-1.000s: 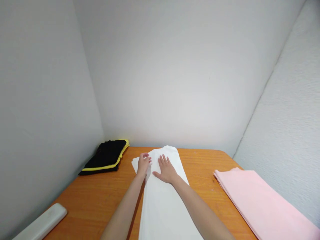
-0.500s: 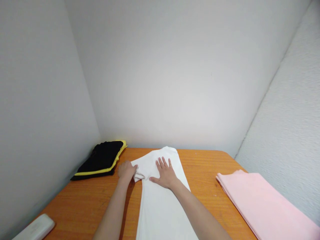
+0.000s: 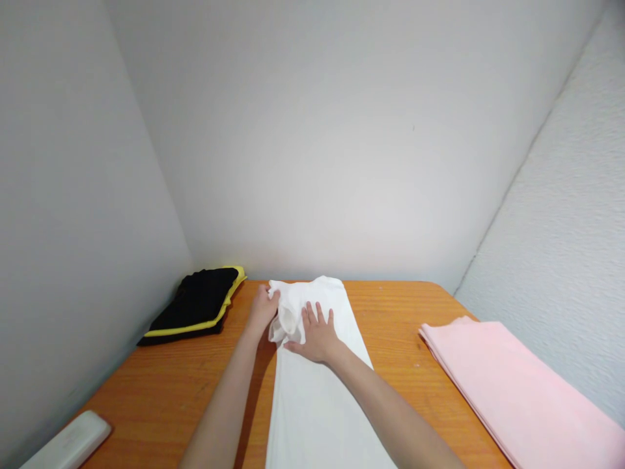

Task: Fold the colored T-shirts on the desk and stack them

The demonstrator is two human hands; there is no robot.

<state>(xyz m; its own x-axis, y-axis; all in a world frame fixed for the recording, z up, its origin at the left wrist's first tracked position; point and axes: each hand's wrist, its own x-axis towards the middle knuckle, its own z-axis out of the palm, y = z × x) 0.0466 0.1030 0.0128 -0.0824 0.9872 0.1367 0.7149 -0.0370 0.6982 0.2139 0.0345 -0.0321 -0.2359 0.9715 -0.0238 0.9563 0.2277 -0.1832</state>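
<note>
A white T-shirt (image 3: 322, 404), narrowed lengthwise into a long strip, lies on the wooden table (image 3: 395, 326) in front of me. At its far left side my left hand (image 3: 264, 307) is closed on the short sleeve, which is lifted and bunched up over the shirt's edge. My right hand (image 3: 317, 335) lies flat on the upper part of the shirt with its fingers spread, just right of the bunched sleeve. Part of the sleeve's edge is hidden behind my left fingers.
Folded black and yellow cloth (image 3: 195, 299) lies at the back left by the wall. Folded pink cloth (image 3: 517, 391) lies along the right side. A white, rounded object (image 3: 73, 440) sits at the near left edge. Walls stand behind and on both sides.
My left hand has moved up and right, raising the sleeve from beside the shirt and bunching it toward the shirt's body. My right hand stays on the cloth almost unmoved.
</note>
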